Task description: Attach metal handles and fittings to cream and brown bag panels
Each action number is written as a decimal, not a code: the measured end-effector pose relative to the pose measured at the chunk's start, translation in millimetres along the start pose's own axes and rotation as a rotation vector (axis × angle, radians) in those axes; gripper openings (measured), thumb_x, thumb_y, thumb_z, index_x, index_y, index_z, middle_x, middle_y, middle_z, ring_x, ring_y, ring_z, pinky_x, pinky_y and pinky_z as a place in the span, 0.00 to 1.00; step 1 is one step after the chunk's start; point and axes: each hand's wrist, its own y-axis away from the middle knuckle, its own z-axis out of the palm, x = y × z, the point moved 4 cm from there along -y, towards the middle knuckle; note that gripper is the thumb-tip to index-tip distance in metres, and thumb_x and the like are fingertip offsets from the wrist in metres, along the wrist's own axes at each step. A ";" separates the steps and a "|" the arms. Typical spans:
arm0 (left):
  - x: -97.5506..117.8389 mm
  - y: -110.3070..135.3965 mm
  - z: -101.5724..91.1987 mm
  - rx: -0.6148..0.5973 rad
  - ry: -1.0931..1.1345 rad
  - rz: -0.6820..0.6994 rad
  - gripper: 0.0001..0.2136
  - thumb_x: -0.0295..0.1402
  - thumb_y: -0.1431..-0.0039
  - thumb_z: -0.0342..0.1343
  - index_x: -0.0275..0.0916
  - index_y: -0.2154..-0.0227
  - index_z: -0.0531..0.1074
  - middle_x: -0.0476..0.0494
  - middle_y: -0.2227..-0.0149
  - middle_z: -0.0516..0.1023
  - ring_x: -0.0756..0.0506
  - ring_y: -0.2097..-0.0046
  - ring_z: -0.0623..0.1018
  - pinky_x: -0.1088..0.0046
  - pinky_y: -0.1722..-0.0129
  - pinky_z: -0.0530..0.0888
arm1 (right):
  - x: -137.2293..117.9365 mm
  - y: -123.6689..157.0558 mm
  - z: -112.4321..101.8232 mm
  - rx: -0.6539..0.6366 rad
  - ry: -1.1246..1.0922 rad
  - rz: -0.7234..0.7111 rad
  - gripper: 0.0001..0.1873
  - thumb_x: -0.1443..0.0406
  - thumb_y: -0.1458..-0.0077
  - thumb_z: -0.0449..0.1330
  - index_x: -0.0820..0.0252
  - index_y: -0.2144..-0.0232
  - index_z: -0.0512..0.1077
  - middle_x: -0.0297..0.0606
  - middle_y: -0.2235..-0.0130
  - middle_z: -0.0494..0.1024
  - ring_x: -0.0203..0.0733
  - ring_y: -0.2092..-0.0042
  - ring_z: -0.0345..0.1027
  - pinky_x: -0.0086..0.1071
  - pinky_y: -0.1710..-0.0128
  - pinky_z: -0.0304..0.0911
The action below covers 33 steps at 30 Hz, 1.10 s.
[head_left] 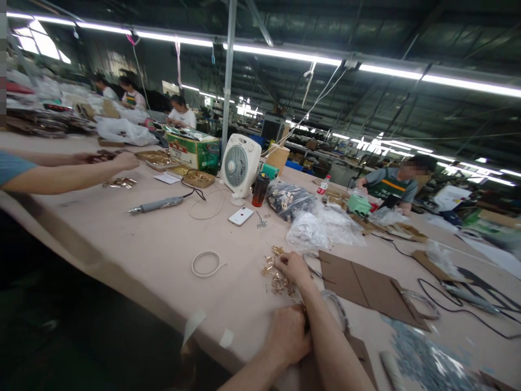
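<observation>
My right hand [294, 267] reaches over my left and touches a loose pile of small gold metal fittings [280, 285]. Its fingers are bent together at the pile; what they pinch, if anything, is too small to make out. Nearer to me, my left hand [288, 332] is closed, fingers curled in, and whatever it grips is hidden. A brown flat piece [362, 355] lies partly under my right forearm, with a curved handle [337, 309] beside it. Another brown panel [358, 288] with handles lies flat to the right.
Around the pile are a roll of tape [205, 264], a phone [241, 216], a fan [241, 165], a dark cup [260, 190] and plastic bags [309, 228]. A corded grey tool [157, 205] lies left, near another person's hands [122, 160]. Blue-grey pieces [431, 353] lie right.
</observation>
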 end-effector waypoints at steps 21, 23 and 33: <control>-7.7 -21.5 15.5 0.103 0.176 -0.067 0.16 0.40 0.29 0.49 0.37 0.55 0.80 0.36 0.53 0.83 0.39 0.50 0.81 0.65 0.48 0.73 | 68.1 93.7 -88.4 0.985 -1.086 0.146 0.17 0.54 0.40 0.65 0.61 0.56 0.76 0.36 0.62 0.80 0.37 0.62 0.72 0.32 0.55 0.68; -10.4 -22.6 13.4 0.149 0.277 -0.049 0.17 0.39 0.29 0.49 0.38 0.50 0.79 0.38 0.49 0.83 0.40 0.46 0.80 0.65 0.44 0.72 | 73.8 120.2 -93.3 1.077 -1.256 0.168 0.18 0.55 0.44 0.69 0.60 0.57 0.76 0.33 0.64 0.80 0.35 0.63 0.72 0.31 0.56 0.69; -30.6 -21.3 11.6 0.326 0.672 -0.070 0.17 0.41 0.32 0.55 0.38 0.51 0.81 0.41 0.49 0.84 0.41 0.46 0.81 0.63 0.42 0.73 | 31.7 210.8 -12.1 0.821 -1.111 0.402 0.20 0.52 0.50 0.73 0.61 0.61 0.81 0.36 0.70 0.81 0.35 0.72 0.71 0.29 0.70 0.68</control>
